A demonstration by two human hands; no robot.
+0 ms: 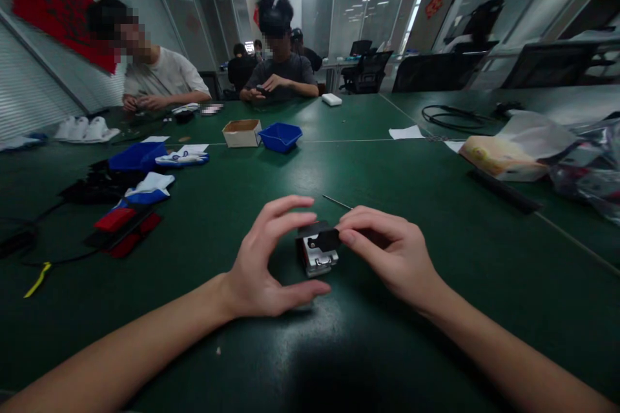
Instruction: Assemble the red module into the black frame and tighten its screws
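Green table (pixel 368 171) carries everything. Left hand (pixel 261 261) open, curved around metal block (pixel 316 261), fingers beyond, thumb nearer; no clear contact, perhaps guarding against sliding. Right hand (pixel 394 251) pinching edge of black flap (pixel 327 241) between thumb and fingertip, likely for fine control. Cardboard box (pixel 241 138) and blue tray (pixel 281 142) side by side farther off, seemingly parked aside. Metal block on table between hands, flap across its top. Thin rod (pixel 335 201) juts past right hand; held or lying, cannot tell.
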